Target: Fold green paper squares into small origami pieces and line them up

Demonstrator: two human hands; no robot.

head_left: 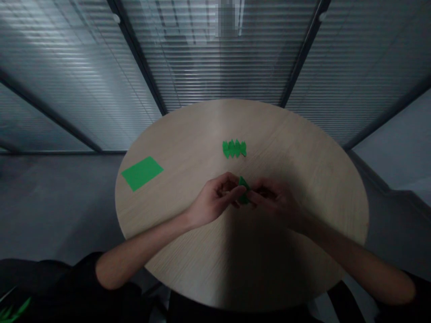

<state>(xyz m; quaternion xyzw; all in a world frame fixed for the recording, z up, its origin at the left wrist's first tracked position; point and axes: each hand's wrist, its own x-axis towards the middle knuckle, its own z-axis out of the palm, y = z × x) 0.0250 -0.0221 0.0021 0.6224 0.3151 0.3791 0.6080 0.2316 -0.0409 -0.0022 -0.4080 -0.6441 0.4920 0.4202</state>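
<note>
Near the edge of a round wooden table (pixel 188 134), the left hand (pixel 215 199) and right hand (pixel 276 202) pinch a small folded green paper piece (pixel 243 190). That tight pinch could crease or tear it. A pleated green paper strip (pixel 234 148) and flat green paper sheet (pixel 142 173) lie farther in.

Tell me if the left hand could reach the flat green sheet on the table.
Probably yes: the left hand holds folded green paper, but the green sheet lies on its side of the table, with nothing in between.
</note>
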